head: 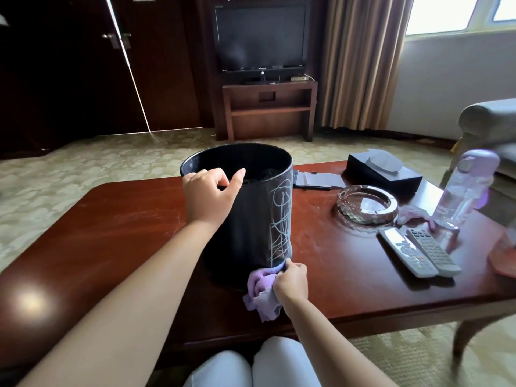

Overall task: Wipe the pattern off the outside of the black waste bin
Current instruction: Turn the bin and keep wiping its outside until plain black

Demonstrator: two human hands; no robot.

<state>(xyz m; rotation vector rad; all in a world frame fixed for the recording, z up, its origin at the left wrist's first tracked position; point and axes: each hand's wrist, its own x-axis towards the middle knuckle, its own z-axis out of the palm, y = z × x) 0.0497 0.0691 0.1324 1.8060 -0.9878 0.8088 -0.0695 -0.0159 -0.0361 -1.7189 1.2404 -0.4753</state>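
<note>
My left hand [208, 192] hides part of the bin [251, 219] rim; its contents are too dark to tell. Right of the bin, the bottle [463, 191] is blurred.

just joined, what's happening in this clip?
A seated person is cleaning a black waste bin that stands on a wooden table. The left hand grips the bin's rim. The right hand holds a purple cloth against the bin's base, just under a pale scribbled pattern, most of it not yet wiped off.
</note>
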